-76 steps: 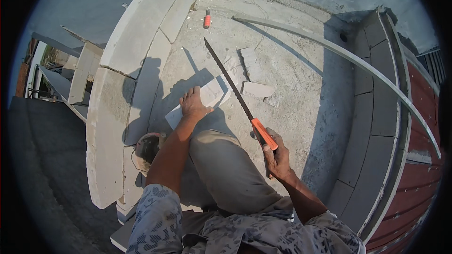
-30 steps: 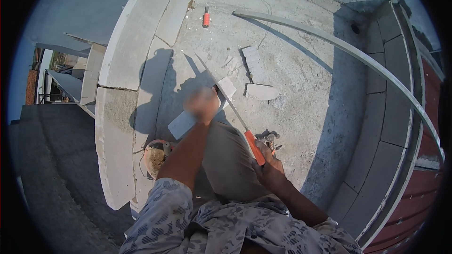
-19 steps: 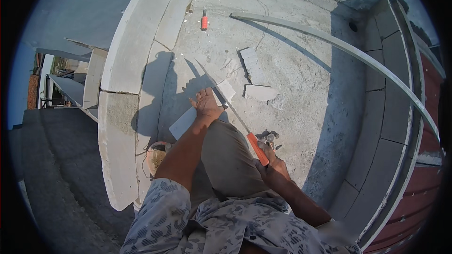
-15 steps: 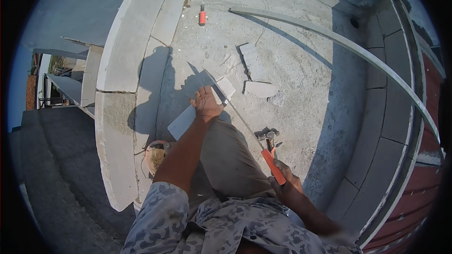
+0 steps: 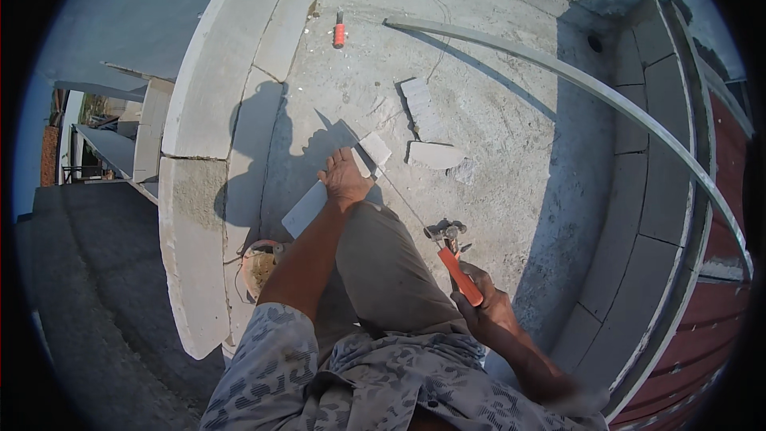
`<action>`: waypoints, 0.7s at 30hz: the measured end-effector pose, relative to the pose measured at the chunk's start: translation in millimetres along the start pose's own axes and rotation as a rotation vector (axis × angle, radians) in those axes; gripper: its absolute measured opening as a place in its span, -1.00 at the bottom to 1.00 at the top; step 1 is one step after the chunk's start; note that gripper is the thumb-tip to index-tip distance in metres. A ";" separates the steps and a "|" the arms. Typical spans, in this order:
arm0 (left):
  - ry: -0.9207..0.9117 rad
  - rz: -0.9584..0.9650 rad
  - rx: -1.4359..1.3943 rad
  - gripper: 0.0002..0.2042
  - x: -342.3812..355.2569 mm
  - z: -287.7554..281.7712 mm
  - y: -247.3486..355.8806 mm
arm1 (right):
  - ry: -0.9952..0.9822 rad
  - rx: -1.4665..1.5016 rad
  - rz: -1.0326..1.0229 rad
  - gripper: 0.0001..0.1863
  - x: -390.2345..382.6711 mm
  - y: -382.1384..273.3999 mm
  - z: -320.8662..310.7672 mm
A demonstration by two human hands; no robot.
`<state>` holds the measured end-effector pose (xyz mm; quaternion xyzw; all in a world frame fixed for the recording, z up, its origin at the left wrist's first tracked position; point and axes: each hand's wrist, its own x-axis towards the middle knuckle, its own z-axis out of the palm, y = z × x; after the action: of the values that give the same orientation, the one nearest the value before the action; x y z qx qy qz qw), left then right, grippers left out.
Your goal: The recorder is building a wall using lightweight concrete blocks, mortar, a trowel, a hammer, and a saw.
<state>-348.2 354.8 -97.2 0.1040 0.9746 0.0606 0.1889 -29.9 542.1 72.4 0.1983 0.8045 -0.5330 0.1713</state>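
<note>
My left hand [image 5: 347, 178] presses down on a pale block [image 5: 306, 207], fingers wrapped over its far edge and thumb to the right. The block lies across the floor left of my knee. In my right hand [image 5: 488, 303], fingers closed around the orange handle, is a handsaw [image 5: 457, 270]. Its thin blade runs up and left to the block, just right of my left hand. A narrow cut separates the block's far right end piece [image 5: 375, 148]. Beside the saw handle lies a hammer [image 5: 449, 231], partly hidden by the saw and my hand.
Low block walls [image 5: 214, 56] stand on the left and right [image 5: 638, 191]. A long metal bar [image 5: 558, 68] slants across the right side. Broken block pieces [image 5: 435, 155], an orange-handled tool [image 5: 340, 34] and a round orange-rimmed object [image 5: 258, 267] lie on the concrete floor.
My right hand has pushed the saw slightly forward and left, so less blade shows past the block. My left hand stays on the block; the view has shifted slightly.
</note>
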 end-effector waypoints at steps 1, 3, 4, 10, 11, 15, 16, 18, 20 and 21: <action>-0.006 0.006 -0.001 -0.25 -0.2 2.7 -1.4 | -0.071 -0.009 0.125 -0.38 25.3 -22.8 -1.5; 0.066 0.025 -0.064 -0.25 3.7 11.9 2.8 | -0.047 -0.075 0.074 -0.41 76.8 -37.9 6.5; 0.072 0.024 -0.064 -0.25 6.0 11.4 5.1 | -0.046 -0.077 0.069 -0.41 78.7 -35.4 5.0; -0.021 -0.003 -0.002 -0.24 1.4 -4.1 -6.1 | -0.028 0.031 -0.067 -0.39 -4.7 5.7 -8.1; -0.021 -0.006 0.024 -0.23 3.4 -2.6 -4.1 | -0.016 -0.007 -0.097 -0.38 -7.2 3.1 -11.7; 0.011 0.038 -0.028 -0.23 8.2 10.9 -1.0 | -0.132 -0.075 0.105 -0.35 73.2 -42.7 3.4; 0.010 0.044 -0.038 -0.23 9.0 14.4 6.7 | -0.126 -0.084 0.110 -0.35 77.5 -39.2 1.0; -0.036 0.025 -0.025 -0.23 6.9 10.2 1.7 | -0.165 -0.081 0.152 -0.36 84.2 -38.1 7.2; -0.008 0.015 -0.006 -0.23 5.4 4.1 -4.3 | -0.129 -0.032 0.141 -0.37 34.3 -19.4 3.3; 0.022 0.005 0.009 -0.24 5.5 -1.8 -9.6 | -0.073 0.003 0.014 -0.38 6.3 -5.6 0.5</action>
<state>-355.6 346.6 -99.0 0.1067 0.9766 0.0576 0.1774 -38.2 540.6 73.6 0.1848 0.7955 -0.5399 0.2039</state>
